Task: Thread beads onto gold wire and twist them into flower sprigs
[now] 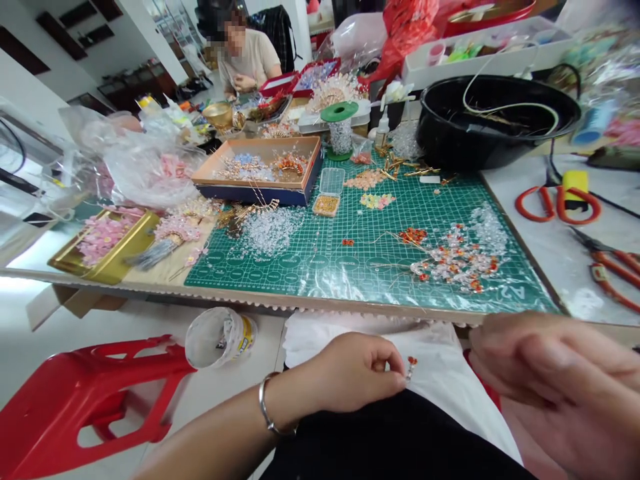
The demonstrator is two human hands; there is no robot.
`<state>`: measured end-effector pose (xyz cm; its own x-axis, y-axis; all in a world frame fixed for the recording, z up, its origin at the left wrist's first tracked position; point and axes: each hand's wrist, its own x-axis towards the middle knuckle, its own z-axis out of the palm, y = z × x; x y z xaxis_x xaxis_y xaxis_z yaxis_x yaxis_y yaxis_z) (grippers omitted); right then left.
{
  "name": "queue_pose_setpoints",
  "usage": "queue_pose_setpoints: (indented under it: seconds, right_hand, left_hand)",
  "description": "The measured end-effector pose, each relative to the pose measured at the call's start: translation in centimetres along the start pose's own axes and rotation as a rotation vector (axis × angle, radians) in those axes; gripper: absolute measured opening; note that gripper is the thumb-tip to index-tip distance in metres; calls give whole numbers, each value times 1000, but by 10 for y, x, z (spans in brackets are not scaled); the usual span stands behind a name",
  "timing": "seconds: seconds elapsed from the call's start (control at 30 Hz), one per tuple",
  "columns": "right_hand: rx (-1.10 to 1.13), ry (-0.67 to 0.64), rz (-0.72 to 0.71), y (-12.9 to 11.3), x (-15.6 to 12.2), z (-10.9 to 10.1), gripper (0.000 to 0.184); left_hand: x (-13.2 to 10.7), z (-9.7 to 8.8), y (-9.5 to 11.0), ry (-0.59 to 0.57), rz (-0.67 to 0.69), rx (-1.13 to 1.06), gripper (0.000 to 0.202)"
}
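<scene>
Above my lap, my left hand (357,373) pinches a small beaded sprig (411,362) between thumb and forefinger. Orange-red beads top the sprig, with clear ones below. My right hand (565,380) is raised at the lower right, slightly blurred, with its fingers curled closed; whatever they may grip is hidden. On the green cutting mat (300,277) in front of me lies a heap of clear and orange beaded sprigs (455,260) with thin wire stems. Close by are orange beads (413,235) and a tiny orange pair of beads (348,243).
A pile of clear beads (270,230), an open bead case (327,203) and a box of hair ornaments (257,183) stand left. A black basin (495,127) and orange-handled pliers (615,263) are right. A red stool (95,393) stands lower left; a person (250,60) sits opposite.
</scene>
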<state>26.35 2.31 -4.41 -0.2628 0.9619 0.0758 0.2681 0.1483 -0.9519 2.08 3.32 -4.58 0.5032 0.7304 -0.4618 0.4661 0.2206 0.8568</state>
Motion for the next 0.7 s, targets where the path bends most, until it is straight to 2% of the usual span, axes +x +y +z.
queue_pose_setpoints:
  seconds: [0.07,0.13,0.2,0.27,0.33,0.47,0.53,0.63,0.7]
  right_hand:
    - [43,-81,115,-5,5,5,29]
    - [17,-189,243,-16,12,14,32]
    - [32,-292,330,-25,19,21,38]
    - [93,-379,386,-30,24,25,42]
    - [151,-433,421,-30,27,23,48]
    - [222,-494,493,-25,28,13,58]
    - [259,-506,543,-22,28,9,60]
    - [331,-388,502,-13,26,6,62]
    - [376,-284,457,-5,25,6,65]
  left_hand:
    - [-7,-8,9,173,204,259,20]
    - [-15,-18,22,324,414,461,32]
    - [-21,-26,32,308,598,603,32]
    - [-21,-30,40,250,723,708,19]
    - [-16,-29,46,230,734,771,13]
    - [-2,-23,58,254,662,795,17]
    - [6,-20,60,283,731,778,17]
    - [15,-16,59,305,828,741,15]
    - [18,-15,62,294,771,740,13]
